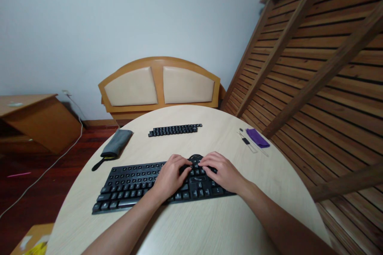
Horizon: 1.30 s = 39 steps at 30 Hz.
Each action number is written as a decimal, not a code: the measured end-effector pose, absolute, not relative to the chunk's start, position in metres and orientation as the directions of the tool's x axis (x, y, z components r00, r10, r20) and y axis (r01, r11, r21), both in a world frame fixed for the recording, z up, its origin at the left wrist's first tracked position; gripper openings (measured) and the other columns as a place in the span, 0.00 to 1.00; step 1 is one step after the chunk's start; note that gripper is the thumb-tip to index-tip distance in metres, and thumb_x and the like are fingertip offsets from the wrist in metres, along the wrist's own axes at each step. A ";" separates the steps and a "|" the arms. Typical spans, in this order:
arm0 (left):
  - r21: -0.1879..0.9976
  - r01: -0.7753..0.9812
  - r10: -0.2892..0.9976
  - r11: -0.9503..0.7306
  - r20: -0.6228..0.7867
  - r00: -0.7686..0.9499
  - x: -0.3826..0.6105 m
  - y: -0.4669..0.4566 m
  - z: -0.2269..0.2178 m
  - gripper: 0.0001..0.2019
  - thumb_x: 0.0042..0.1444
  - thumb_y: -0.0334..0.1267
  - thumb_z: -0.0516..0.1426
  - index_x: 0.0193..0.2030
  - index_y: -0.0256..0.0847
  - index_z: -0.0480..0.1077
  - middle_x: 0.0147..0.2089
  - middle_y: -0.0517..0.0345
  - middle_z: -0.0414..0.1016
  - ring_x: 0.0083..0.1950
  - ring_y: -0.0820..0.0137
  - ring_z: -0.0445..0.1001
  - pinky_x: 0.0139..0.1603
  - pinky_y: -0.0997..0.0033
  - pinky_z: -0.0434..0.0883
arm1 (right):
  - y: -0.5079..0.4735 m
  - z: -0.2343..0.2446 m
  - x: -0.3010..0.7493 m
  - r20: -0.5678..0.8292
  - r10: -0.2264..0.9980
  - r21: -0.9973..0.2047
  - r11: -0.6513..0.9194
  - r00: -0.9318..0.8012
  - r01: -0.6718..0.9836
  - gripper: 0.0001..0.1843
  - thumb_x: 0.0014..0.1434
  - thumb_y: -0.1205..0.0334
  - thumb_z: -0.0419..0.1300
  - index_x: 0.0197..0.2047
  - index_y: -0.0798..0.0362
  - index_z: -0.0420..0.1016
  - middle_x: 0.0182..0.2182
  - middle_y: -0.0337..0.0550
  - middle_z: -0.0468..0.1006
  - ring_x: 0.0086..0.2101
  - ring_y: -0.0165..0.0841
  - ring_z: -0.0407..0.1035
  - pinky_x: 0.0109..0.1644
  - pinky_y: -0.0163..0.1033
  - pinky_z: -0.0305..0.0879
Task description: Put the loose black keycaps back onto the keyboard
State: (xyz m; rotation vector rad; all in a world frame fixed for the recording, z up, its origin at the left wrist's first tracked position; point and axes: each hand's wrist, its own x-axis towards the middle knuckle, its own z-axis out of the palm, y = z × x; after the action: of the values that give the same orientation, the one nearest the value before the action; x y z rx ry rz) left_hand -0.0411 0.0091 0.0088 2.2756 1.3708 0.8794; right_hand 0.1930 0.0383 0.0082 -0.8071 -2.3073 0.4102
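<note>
Hands [170, 172] on black keyboard [131, 185], upper-left rows uncapped, lower keycaps [113, 196] seated.

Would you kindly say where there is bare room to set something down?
It is free between the keyboard and keycaps, and between keycaps and wire tool. It is crowded where the left hand and right hand are over the keyboard, and around the purple cloth.

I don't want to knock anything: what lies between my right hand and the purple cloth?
The head view shows thin wire pieces, one with a black part, on the table, nearer the purple cloth than the right hand.
</note>
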 end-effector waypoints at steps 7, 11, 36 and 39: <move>0.545 0.669 0.862 -0.506 0.352 0.365 -0.041 0.009 0.011 0.10 0.66 0.39 0.54 0.43 0.43 0.77 0.44 0.52 0.78 0.50 0.62 0.72 0.52 0.59 0.71 | 0.036 0.011 0.193 0.464 0.641 -0.445 0.766 -0.612 0.464 0.12 0.64 0.67 0.57 0.47 0.48 0.79 0.42 0.45 0.79 0.46 0.38 0.71 0.51 0.47 0.67; 0.438 0.714 0.834 -0.547 0.354 0.423 -0.040 0.005 0.016 0.11 0.67 0.40 0.53 0.45 0.42 0.77 0.45 0.52 0.77 0.48 0.62 0.72 0.51 0.60 0.72 | 0.035 0.013 0.192 0.456 0.635 -0.436 0.770 -0.623 0.466 0.12 0.64 0.67 0.57 0.47 0.47 0.79 0.42 0.44 0.79 0.46 0.37 0.70 0.52 0.47 0.66; 0.471 0.679 0.826 -0.563 0.358 0.436 -0.045 0.008 0.013 0.10 0.66 0.38 0.54 0.51 0.42 0.72 0.53 0.50 0.71 0.54 0.62 0.71 0.56 0.60 0.70 | 0.037 0.015 0.192 0.452 0.689 -0.519 0.720 -0.567 0.460 0.11 0.65 0.65 0.57 0.48 0.48 0.78 0.44 0.44 0.79 0.47 0.36 0.70 0.54 0.45 0.66; 0.480 0.679 0.830 -0.556 0.363 0.423 -0.045 0.010 0.010 0.11 0.64 0.38 0.56 0.52 0.41 0.70 0.55 0.50 0.70 0.56 0.61 0.69 0.59 0.56 0.68 | 0.050 0.015 0.191 0.443 0.739 -0.543 0.672 -0.508 0.504 0.10 0.66 0.62 0.57 0.45 0.48 0.79 0.44 0.43 0.79 0.47 0.36 0.71 0.54 0.44 0.66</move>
State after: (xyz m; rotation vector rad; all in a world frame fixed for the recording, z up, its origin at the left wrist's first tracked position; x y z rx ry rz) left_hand -0.0453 0.0102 0.0097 2.4196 1.3148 0.8391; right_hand 0.1914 0.0498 0.0150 -0.9529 -2.2188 0.4563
